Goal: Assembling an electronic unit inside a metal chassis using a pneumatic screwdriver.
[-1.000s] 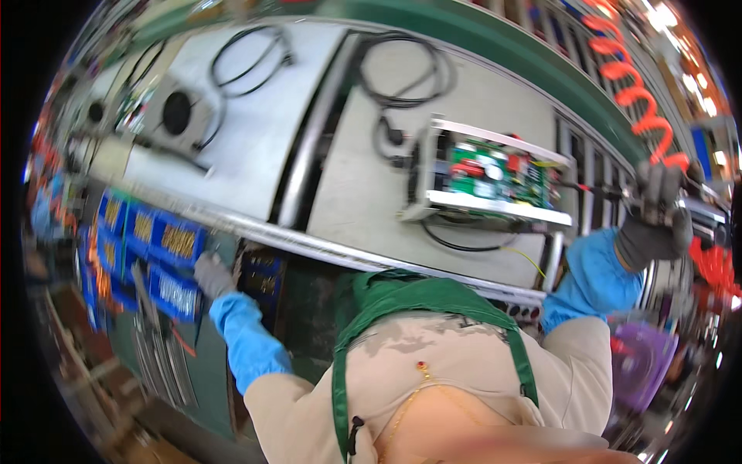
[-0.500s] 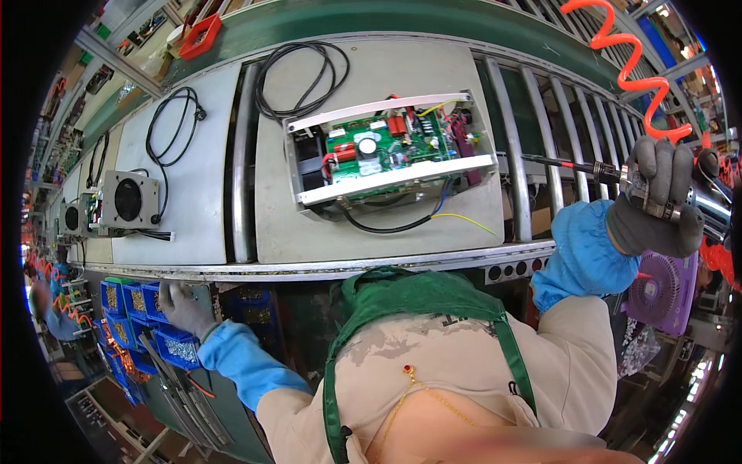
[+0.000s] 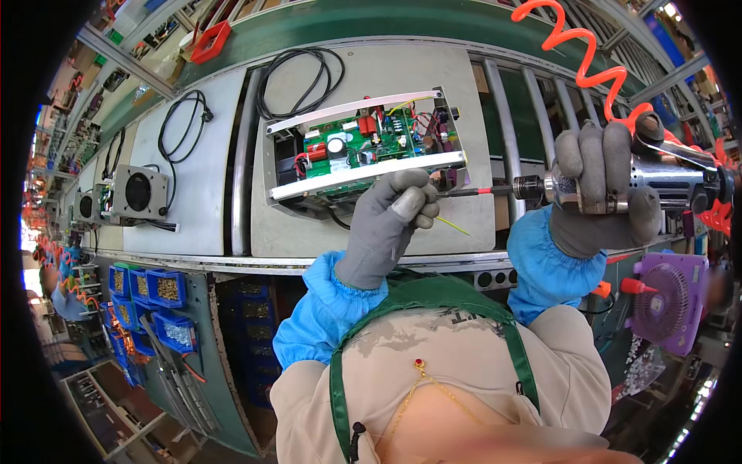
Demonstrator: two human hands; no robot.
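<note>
My right hand (image 3: 603,185), in a grey glove, is wrapped round a silver air screwdriver (image 3: 668,182) held level, its long bit (image 3: 491,190) pointing left. Close to the bit's tip, my gloved left hand (image 3: 394,220) has its thumb and fingers pinched together. What they hold, if anything, is too small to make out. Both hands are at the near right side of an open metal chassis (image 3: 371,176). Inside the chassis lies a green circuit board (image 3: 355,143) with red and white parts. The left hand covers a bit of its near rail.
The chassis rests on a grey board (image 3: 309,240) over metal rollers (image 3: 502,116). A black cable (image 3: 263,85) lies coiled behind it. Blue bins (image 3: 166,288) of screws stand at lower left; a purple fan (image 3: 668,301) at right. An orange coiled hose (image 3: 591,54) hangs at upper right.
My left hand has come from the screw bins up to the screwdriver's tip. My right hand has brought the screwdriver left, closer to the chassis.
</note>
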